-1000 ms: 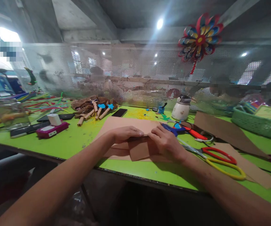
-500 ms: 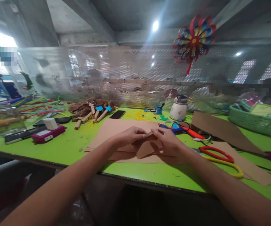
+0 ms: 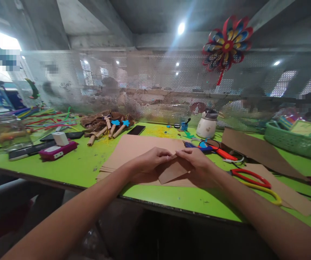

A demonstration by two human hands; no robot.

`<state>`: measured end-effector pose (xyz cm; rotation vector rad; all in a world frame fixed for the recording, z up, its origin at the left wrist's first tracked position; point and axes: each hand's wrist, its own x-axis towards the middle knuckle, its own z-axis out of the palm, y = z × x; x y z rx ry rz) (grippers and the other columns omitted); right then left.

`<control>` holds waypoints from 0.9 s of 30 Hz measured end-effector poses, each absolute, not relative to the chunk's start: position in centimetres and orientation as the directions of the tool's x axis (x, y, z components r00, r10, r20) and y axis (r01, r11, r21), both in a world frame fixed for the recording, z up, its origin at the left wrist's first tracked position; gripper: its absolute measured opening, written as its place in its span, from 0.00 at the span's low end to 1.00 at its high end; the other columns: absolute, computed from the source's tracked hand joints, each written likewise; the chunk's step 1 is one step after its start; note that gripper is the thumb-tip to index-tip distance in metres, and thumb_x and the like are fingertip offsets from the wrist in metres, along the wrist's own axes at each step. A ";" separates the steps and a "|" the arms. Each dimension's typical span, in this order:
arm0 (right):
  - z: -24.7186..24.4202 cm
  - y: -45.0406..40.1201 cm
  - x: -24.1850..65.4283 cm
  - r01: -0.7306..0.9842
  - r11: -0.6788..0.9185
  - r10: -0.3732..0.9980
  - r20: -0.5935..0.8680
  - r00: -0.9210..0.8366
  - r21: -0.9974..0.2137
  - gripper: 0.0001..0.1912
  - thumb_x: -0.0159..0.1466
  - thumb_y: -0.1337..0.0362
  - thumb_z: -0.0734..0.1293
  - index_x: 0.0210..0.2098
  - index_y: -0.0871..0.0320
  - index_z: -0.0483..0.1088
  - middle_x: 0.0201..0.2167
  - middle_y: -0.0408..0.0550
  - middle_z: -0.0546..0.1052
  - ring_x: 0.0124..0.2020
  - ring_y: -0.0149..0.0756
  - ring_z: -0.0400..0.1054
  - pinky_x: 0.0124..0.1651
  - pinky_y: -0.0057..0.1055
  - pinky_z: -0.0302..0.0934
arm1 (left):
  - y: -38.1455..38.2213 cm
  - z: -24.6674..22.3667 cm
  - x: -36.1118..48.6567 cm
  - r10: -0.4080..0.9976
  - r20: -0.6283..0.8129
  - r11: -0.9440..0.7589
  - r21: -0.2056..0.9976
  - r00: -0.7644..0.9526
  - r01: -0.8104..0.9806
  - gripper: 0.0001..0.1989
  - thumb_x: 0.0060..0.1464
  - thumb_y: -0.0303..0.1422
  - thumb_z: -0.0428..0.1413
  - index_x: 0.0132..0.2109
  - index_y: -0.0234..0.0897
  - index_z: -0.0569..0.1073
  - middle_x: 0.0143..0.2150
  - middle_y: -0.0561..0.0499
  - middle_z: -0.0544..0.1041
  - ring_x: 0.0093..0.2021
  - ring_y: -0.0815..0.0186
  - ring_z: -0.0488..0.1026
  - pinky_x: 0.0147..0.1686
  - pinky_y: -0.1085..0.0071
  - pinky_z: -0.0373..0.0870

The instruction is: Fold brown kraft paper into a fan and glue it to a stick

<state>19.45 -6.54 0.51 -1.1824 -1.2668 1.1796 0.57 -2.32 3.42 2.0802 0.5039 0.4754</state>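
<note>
Perforated panel [image 3: 150, 59] spans the background; green table [image 3: 85, 159] in front. Brown paper stack [image 3: 144, 143] lies near the table's front edge. Red-and-yellow-handled scissors [image 3: 253, 172] right of it. Left hand [image 3: 152, 159] and right hand [image 3: 198, 163] close together over the stack, both pinching the upper edge of a small brown paper piece [image 3: 173, 171], tilted between them. Can't tell if its lower corner touches the stack.

Nothing legible in words, brands, numbers or signs. Too small or blurred to read: pale marks on the purple socket box [image 3: 64, 148], motifs on the cream jug [image 3: 206, 127], patches on the yellowish card [image 3: 307, 129] at right.
</note>
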 end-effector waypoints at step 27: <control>0.1 -6.3 18.9 0.268 0.288 0.948 0.314 0.057 -0.919 0.18 0.54 0.51 0.65 0.22 0.62 0.67 0.18 0.42 0.66 0.20 0.28 0.56 0.23 0.26 0.50 | -2.4 1.9 1.0 0.517 0.049 -0.089 0.996 0.855 -0.004 0.15 0.50 0.42 0.55 0.34 0.32 0.69 0.28 0.53 0.66 0.26 0.73 0.60 0.29 0.73 0.57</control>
